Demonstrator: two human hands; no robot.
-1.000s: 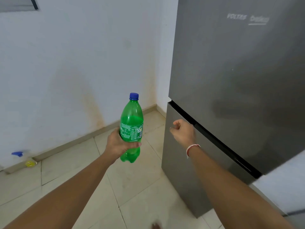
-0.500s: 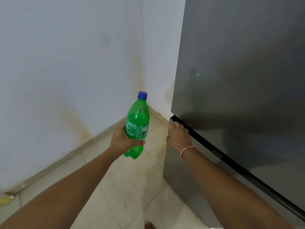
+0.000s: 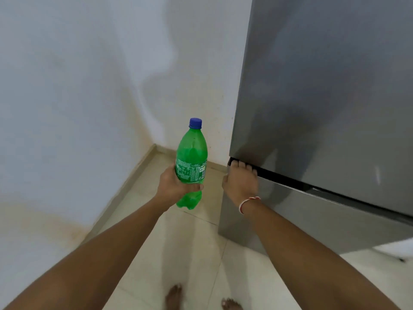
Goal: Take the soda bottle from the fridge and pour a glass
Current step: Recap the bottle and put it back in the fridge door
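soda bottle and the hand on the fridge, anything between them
Nothing. In the head view only bare floor tile shows between the soda bottle and the right hand on the fridge.

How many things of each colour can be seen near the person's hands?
Green: 1, the soda bottle, held by the left hand.
Blue: 1, its cap.
Grey: 1, the fridge, with the right hand at its door gap.
Red and white: 1, the wrist thread.
Total: 4
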